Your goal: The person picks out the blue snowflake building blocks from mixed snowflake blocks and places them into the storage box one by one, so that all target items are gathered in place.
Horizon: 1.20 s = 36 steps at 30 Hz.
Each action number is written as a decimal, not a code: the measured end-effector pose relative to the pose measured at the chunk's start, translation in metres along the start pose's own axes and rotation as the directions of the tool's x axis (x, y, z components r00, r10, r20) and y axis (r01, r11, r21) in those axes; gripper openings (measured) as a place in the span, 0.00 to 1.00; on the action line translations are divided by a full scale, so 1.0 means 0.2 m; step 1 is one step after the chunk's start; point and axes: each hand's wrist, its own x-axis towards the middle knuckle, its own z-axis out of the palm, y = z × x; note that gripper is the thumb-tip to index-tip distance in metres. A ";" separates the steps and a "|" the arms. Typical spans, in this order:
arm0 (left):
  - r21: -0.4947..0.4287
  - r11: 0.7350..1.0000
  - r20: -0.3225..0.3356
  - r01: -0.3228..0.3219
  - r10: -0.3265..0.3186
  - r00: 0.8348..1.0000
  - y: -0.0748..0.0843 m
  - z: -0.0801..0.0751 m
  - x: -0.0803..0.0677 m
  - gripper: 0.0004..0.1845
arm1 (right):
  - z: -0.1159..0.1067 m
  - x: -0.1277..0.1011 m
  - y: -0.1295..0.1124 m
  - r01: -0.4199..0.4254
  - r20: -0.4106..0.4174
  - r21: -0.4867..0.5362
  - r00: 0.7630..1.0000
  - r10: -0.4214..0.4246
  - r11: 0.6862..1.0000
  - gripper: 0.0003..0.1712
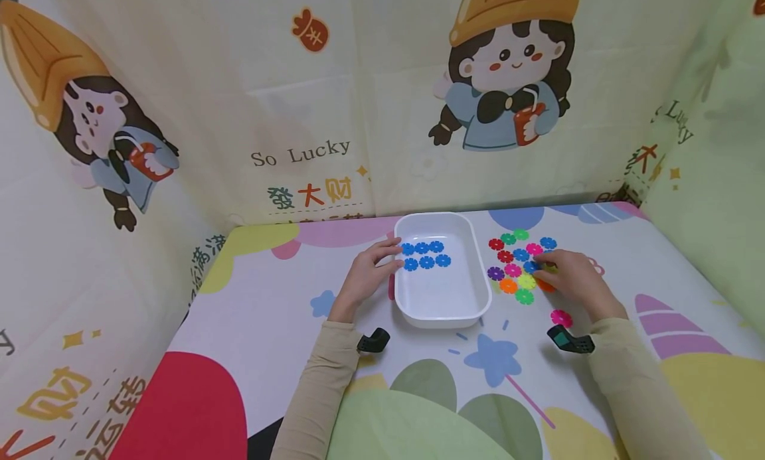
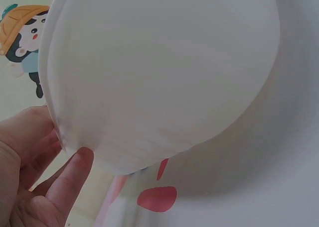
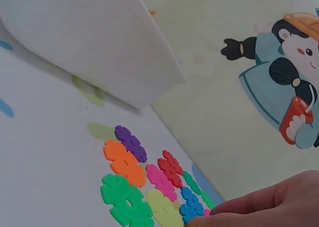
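One side steadied, the other reaching in

Nearest, a pink disc (image 1: 560,318) lay alone toward the near edge of the table (image 1: 257,294). Thumb and finger of the right hand (image 1: 572,276) were drawn close at a loose blue disc (image 1: 529,267); whether that grip had hold of it, I could not tell. Pinching the notched rim seemed surest, sparing its neighbours. The left hand (image 1: 367,274), fingers loosely spread, touched the left rim of the tray (image 1: 445,299). Glossy, round-cornered and plastic-looking, it stood by the far edge, six flat blue discs (image 1: 426,263) in two rows inside.
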 end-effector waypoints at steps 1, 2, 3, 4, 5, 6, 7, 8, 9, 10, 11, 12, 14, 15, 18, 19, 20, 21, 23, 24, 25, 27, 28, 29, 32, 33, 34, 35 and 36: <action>-0.001 1.000 -0.001 0.001 -0.001 1.000 0.00 0.00 0.00 0.20 | 0.00 0.00 0.00 0.001 -0.002 0.001 1.000 -0.001 1.000 0.30; -0.001 1.000 -0.003 0.003 -0.003 1.000 0.00 0.00 0.00 0.20 | 0.00 0.00 0.00 0.003 -0.005 0.000 1.000 -0.003 1.000 0.30; -0.001 1.000 -0.004 0.004 -0.004 1.000 -0.01 0.00 0.00 0.20 | 0.01 0.00 -0.01 0.005 -0.008 0.001 1.000 -0.005 1.000 0.29; 0.000 1.000 -0.006 0.004 -0.004 1.000 -0.01 0.00 0.00 0.20 | 0.01 0.00 -0.01 0.007 -0.008 0.006 1.000 -0.007 1.000 0.29; 0.001 1.000 -0.007 0.006 -0.006 1.000 -0.01 0.00 0.00 0.19 | 0.01 0.00 -0.01 0.010 -0.009 0.008 1.000 -0.010 1.000 0.29; 0.000 1.000 -0.007 0.008 -0.008 1.000 -0.01 0.00 0.00 0.20 | 0.01 -0.01 -0.01 0.012 -0.010 0.012 1.000 -0.012 1.000 0.29; -0.001 1.000 -0.007 0.009 -0.009 1.000 -0.01 0.00 0.00 0.20 | 0.01 -0.01 -0.01 0.016 -0.013 0.014 1.000 -0.016 1.000 0.29; -0.002 1.000 -0.006 0.010 -0.010 1.000 -0.01 0.00 0.01 0.20 | 0.01 -0.01 -0.01 0.022 -0.017 0.013 1.000 -0.021 1.000 0.29; -0.005 1.000 -0.006 0.010 -0.010 1.000 -0.01 0.01 0.01 0.20 | 0.01 -0.01 -0.01 0.028 -0.021 0.010 0.999 -0.027 1.000 0.29; -0.006 1.000 -0.005 0.011 -0.011 1.000 -0.02 0.01 0.01 0.20 | 0.00 -0.01 -0.01 0.033 -0.026 0.005 0.999 -0.033 0.999 0.29; -0.007 1.000 -0.003 0.012 -0.012 1.000 -0.02 0.01 0.01 0.20 | 0.01 -0.01 -0.01 0.040 -0.032 -0.001 0.999 -0.040 0.999 0.29; -0.008 1.000 -0.002 0.013 -0.013 1.000 -0.02 0.01 0.01 0.21 | 0.01 -0.01 0.00 0.043 -0.037 -0.003 0.998 -0.043 0.999 0.28; -0.008 1.000 -0.001 0.012 -0.012 1.000 -0.02 0.01 0.01 0.21 | 0.01 -0.01 0.00 0.052 -0.047 -0.012 0.998 -0.052 0.999 0.28; -0.007 1.000 -0.002 0.013 -0.013 1.000 -0.01 0.01 0.01 0.21 | 0.00 -0.01 0.00 0.055 -0.047 -0.013 0.997 -0.056 0.998 0.28; -0.004 1.000 -0.007 0.017 -0.017 1.000 -0.01 0.01 0.01 0.19 | 0.01 -0.01 -0.01 0.067 -0.043 -0.008 0.997 -0.067 0.998 0.27; -0.001 1.000 -0.010 0.018 -0.018 1.000 -0.01 0.01 0.01 0.19 | 0.01 -0.01 -0.01 0.073 -0.041 -0.011 0.996 -0.073 0.997 0.27; 0.000 1.000 -0.012 0.021 -0.021 1.000 -0.01 0.01 0.01 0.19 | 0.01 0.00 -0.01 0.079 -0.037 -0.014 0.996 -0.080 0.997 0.27; 0.001 1.000 -0.013 0.023 -0.023 1.000 -0.01 0.01 0.01 0.19 | 0.01 0.00 -0.01 0.086 -0.034 -0.017 0.996 -0.087 0.996 0.27; 0.005 1.000 -0.015 0.025 -0.025 1.000 -0.01 0.01 0.01 0.19 | 0.01 0.00 -0.01 0.097 -0.031 -0.022 0.995 -0.097 0.995 0.26; 0.005 1.000 -0.014 0.025 -0.025 1.000 -0.01 0.01 0.01 0.19 | 0.01 0.00 -0.02 0.099 -0.030 -0.022 0.995 -0.100 0.995 0.26; 0.006 1.000 -0.014 0.025 -0.025 1.000 -0.01 0.01 0.01 0.19 | 0.01 0.00 -0.02 0.101 -0.028 -0.021 0.994 -0.101 0.995 0.26; 0.009 1.000 -0.014 0.028 -0.028 1.000 -0.01 0.01 0.01 0.19 | 0.01 0.00 -0.02 0.100 -0.027 -0.019 0.995 -0.100 0.995 0.26; 0.010 1.000 -0.014 0.028 -0.028 1.000 -0.01 0.01 0.01 0.19 | 0.01 0.00 -0.02 0.096 -0.026 -0.016 0.995 -0.096 0.995 0.26; 0.010 1.000 -0.015 0.030 -0.029 0.999 -0.01 0.01 0.01 0.19 | 0.01 0.00 -0.02 0.091 -0.024 -0.015 0.995 -0.092 0.996 0.27; 0.012 0.999 -0.018 0.034 -0.034 0.999 -0.01 0.01 0.01 0.19 | 0.01 0.00 -0.02 0.083 -0.017 -0.021 0.996 -0.083 0.996 0.28; 0.011 0.999 -0.019 0.034 -0.034 0.999 -0.01 0.01 0.01 0.19 | 0.01 0.00 -0.02 0.080 -0.015 -0.024 0.997 -0.081 0.996 0.28; 0.011 0.999 -0.019 0.034 -0.033 0.999 -0.01 0.01 0.01 0.19 | 0.01 0.00 -0.02 0.081 -0.015 -0.028 0.997 -0.081 0.996 0.29; 0.011 0.999 -0.019 0.033 -0.032 0.999 -0.01 0.01 0.01 0.19 | 0.01 0.00 -0.02 0.081 -0.015 -0.033 0.997 -0.081 0.996 0.29; 0.011 1.000 -0.019 0.029 -0.029 0.999 -0.01 0.01 0.01 0.19 | 0.01 0.00 -0.02 0.081 -0.015 -0.035 0.997 -0.082 0.996 0.29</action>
